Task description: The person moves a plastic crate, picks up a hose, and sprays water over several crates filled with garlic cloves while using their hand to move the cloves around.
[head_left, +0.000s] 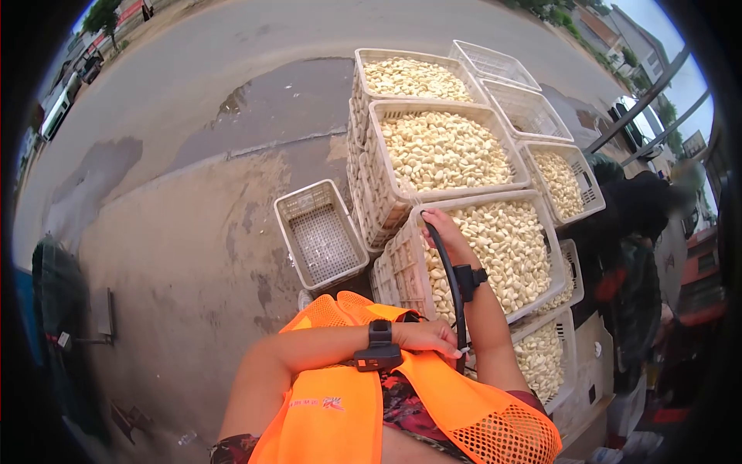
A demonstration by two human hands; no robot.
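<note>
A black hose curves over the near crate, which is heaped with pale peeled garlic cloves. At its upper end my right hand is closed around it, above the crate's left rim. Lower down, close to my orange vest, my left hand is closed on the same hose, near a small white bit. Both wrists wear black devices. The far run of the hose is hidden by my body and arm.
Several more garlic-filled crates stand stacked beyond and to the right. An empty white crate sits on the ground at left. Two empty crates are at the far right. A person in dark clothes is at right. Wet patches mark the pavement.
</note>
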